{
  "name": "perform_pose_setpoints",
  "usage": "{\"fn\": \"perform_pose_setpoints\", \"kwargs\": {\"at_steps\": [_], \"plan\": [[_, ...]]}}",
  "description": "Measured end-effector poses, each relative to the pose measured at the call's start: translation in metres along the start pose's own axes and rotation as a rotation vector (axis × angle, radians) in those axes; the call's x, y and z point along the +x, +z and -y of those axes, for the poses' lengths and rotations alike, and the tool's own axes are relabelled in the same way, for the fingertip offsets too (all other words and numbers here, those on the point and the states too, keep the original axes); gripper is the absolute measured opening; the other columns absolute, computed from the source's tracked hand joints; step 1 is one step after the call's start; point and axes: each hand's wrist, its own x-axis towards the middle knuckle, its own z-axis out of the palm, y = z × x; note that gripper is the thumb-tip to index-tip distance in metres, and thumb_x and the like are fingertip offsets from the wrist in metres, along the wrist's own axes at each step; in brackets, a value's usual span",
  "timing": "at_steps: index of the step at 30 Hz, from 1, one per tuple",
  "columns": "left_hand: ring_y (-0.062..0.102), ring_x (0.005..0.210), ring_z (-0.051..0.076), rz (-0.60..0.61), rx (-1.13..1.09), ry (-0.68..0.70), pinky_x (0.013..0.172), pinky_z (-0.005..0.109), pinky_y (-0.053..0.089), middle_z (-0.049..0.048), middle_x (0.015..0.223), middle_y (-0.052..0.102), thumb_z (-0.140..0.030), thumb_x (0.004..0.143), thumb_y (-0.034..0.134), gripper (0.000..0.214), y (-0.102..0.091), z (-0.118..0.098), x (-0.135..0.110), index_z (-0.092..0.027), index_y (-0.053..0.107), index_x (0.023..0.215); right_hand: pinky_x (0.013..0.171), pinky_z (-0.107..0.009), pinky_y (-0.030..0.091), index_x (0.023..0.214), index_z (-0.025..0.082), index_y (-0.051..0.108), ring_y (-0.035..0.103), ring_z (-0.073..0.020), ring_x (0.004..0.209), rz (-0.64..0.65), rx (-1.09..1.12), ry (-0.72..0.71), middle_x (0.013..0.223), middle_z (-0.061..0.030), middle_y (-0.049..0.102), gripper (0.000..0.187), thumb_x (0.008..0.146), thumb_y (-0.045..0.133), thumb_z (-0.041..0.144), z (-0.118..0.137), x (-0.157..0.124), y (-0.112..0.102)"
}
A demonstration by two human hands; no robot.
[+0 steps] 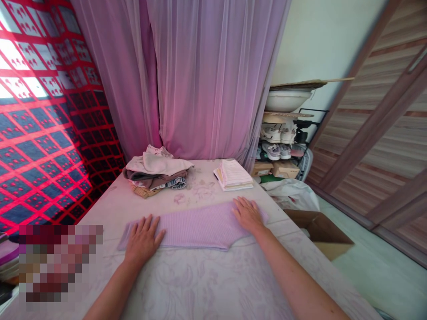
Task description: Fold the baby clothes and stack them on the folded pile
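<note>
Pairs of sneakers (275,144) sit below what looks like a white basin (288,101).

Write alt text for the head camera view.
The left hand and right hand press flat on a lilac ribbed knit garment lying on a pale floral-covered surface. Beyond sit a pile of clothes and a folded white stack. A shoe rack, cardboard box and sheer pink curtains surround them.

A sweater (193,226) lies across the near middle of the bed (200,284). Behind it, a clothes pile (155,171) sits near the far left corner and a folded stack (233,174) near the far right corner. A carton (316,231) stands beyond the right edge.
</note>
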Motion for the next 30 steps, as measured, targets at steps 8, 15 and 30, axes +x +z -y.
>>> {"fn": "perform_pose_setpoints", "kwargs": {"at_steps": [8,15,30], "plan": [[0.033,0.139,0.032,0.013,0.027,0.007,0.113,0.046,0.021,0.0097,0.151,0.038,-0.051,0.092,0.037,0.061,-0.004,-0.001,-0.002,-0.021,0.041,0.145,0.115,-0.044,0.017,0.137,0.023,0.050,0.037,-0.0215,0.136,0.017,0.045,0.079,0.147,-0.0076,0.045,0.049,0.094,0.036,0.042,-0.006,0.004,-0.003],[0.030,0.141,0.031,0.017,-0.039,-0.003,0.114,0.048,0.020,0.0103,0.152,0.037,-0.051,0.093,0.037,0.061,-0.005,-0.001,-0.002,-0.021,0.040,0.145,0.096,-0.036,0.042,0.137,0.020,0.050,0.055,-0.0237,0.119,-0.068,0.081,0.409,0.134,-0.0123,0.057,0.049,0.096,0.028,0.034,-0.040,0.017,-0.029],[0.032,0.140,0.031,0.000,-0.068,0.001,0.113,0.048,0.019,0.0104,0.151,0.039,-0.053,0.092,0.035,0.061,-0.004,-0.001,-0.003,-0.020,0.042,0.144,0.070,-0.028,0.047,0.086,0.014,0.072,0.068,-0.0254,0.089,0.215,0.250,0.490,0.095,-0.0123,0.072,0.038,0.074,0.066,0.050,-0.067,0.043,-0.028]]}}
